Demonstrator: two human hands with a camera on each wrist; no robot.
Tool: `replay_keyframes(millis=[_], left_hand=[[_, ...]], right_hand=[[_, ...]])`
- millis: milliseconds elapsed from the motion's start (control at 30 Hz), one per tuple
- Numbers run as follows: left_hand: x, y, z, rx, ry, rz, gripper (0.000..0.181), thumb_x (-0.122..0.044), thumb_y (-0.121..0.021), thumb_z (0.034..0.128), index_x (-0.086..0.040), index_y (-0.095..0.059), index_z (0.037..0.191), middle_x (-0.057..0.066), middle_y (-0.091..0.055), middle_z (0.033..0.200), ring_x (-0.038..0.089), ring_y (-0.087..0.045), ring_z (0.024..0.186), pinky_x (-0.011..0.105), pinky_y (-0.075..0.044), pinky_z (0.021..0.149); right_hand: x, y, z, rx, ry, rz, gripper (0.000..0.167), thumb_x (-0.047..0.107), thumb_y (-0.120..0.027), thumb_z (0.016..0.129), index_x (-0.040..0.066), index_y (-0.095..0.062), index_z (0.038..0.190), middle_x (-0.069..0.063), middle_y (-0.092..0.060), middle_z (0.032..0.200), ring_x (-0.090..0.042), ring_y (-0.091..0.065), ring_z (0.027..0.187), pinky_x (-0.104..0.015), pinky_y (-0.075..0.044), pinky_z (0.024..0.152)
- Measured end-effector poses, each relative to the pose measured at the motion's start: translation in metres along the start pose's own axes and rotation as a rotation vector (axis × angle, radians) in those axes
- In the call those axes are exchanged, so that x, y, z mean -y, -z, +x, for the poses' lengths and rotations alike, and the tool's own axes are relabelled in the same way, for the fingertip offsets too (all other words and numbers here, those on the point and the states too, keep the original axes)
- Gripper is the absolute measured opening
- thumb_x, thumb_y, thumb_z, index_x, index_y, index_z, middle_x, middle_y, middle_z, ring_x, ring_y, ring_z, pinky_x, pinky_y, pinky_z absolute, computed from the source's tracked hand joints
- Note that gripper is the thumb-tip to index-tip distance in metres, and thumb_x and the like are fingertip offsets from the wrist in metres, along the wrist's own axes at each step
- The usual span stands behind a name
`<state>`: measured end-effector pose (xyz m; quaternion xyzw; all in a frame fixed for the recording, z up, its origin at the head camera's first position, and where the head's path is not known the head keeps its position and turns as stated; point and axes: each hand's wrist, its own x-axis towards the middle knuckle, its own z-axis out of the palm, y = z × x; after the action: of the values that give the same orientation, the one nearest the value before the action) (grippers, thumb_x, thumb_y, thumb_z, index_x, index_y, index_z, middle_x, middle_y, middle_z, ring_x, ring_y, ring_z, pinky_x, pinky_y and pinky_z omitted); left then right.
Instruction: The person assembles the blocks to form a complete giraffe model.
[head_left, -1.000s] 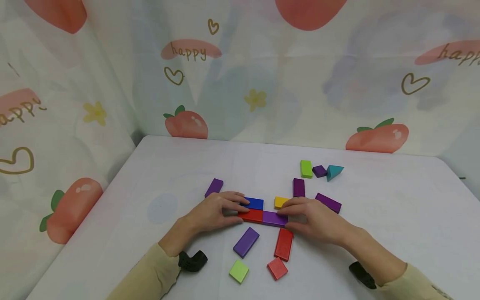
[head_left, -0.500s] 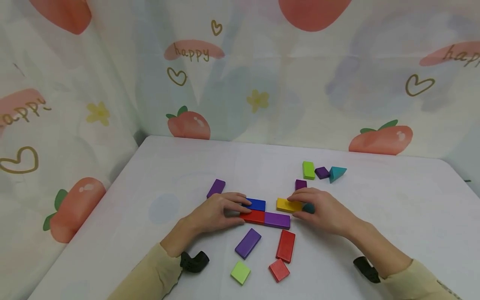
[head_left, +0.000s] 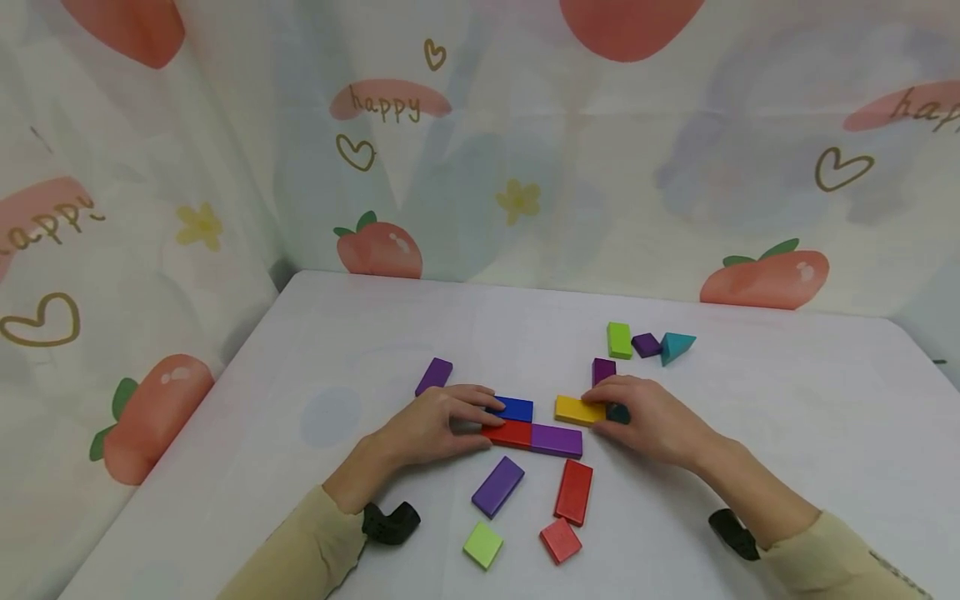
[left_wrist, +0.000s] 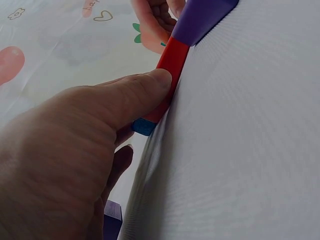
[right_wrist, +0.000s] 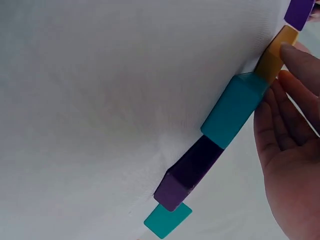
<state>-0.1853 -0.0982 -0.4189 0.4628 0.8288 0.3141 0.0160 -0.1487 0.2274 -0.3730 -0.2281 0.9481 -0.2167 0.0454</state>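
On the white table, my left hand [head_left: 431,425] holds a red block [head_left: 507,434] and a blue block [head_left: 517,409] lying side by side. Its thumb presses the red block's near side in the left wrist view, while fingertips rest over the tops. A purple block [head_left: 557,442] continues the red one's row end to end. My right hand [head_left: 648,417] pinches a yellow block [head_left: 576,409], which lies a gap to the right of the blue one. In the right wrist view the thumb is on the yellow block's near face. Beside it a teal block [right_wrist: 235,107] sits partly under the palm.
Nearer me lie a purple block [head_left: 498,487], a red block [head_left: 573,492], a green block [head_left: 483,546] and a small red block [head_left: 561,541]. Farther back are a green block [head_left: 619,341], a small purple block [head_left: 647,345], a teal triangle [head_left: 677,347] and more purple blocks [head_left: 433,377].
My right hand has left the purple block's right end and shifted back and right to the yellow block, which it now pinches. The left hand stays in place. The head view shifted slightly.
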Motion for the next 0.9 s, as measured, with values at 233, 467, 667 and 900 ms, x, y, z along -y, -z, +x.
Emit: replay_keyframes(millis=[233, 467, 667, 900], left_hand=[[0.001, 0.000, 0.000, -0.009, -0.020, -0.005, 0.032, -0.021, -0.079, 0.0904, -0.014, -0.076, 0.122, -0.004, -0.065, 0.131, 0.015, -0.051, 0.132, 0.034, -0.044, 0.107], [0.000, 0.000, -0.001, 0.002, -0.007, -0.018, 0.033, -0.020, -0.079, 0.0905, -0.014, -0.075, 0.123, -0.004, -0.065, 0.132, 0.016, -0.051, 0.133, 0.035, -0.044, 0.107], [0.000, -0.001, -0.001, -0.001, -0.015, -0.016, 0.033, -0.021, -0.079, 0.0907, -0.014, -0.075, 0.122, -0.003, -0.065, 0.132, 0.017, -0.051, 0.133, 0.035, -0.044, 0.107], [0.000, 0.000, -0.001, -0.002, -0.011, -0.018, 0.033, -0.020, -0.079, 0.0903, -0.014, -0.076, 0.122, -0.004, -0.065, 0.132, 0.016, -0.051, 0.133, 0.034, -0.044, 0.107]], right_hand=[[0.000, 0.000, 0.002, -0.011, 0.027, 0.013, 0.036, 0.011, -0.080, 0.087, 0.006, -0.072, 0.121, -0.008, -0.069, 0.116, -0.031, -0.063, 0.110, -0.049, -0.054, 0.093], [0.004, -0.002, 0.008, 0.018, 0.100, 0.050, 0.032, 0.011, -0.078, 0.089, 0.007, -0.072, 0.121, -0.005, -0.070, 0.115, -0.028, -0.064, 0.108, -0.045, -0.055, 0.091], [0.006, -0.003, 0.012, 0.037, 0.101, 0.075, 0.032, 0.011, -0.077, 0.090, 0.006, -0.072, 0.122, -0.005, -0.070, 0.116, -0.028, -0.064, 0.109, -0.043, -0.056, 0.091], [0.001, 0.002, 0.008, 0.030, 0.103, 0.071, 0.034, 0.008, -0.077, 0.089, 0.007, -0.072, 0.122, -0.003, -0.070, 0.117, -0.027, -0.064, 0.111, -0.044, -0.055, 0.092]])
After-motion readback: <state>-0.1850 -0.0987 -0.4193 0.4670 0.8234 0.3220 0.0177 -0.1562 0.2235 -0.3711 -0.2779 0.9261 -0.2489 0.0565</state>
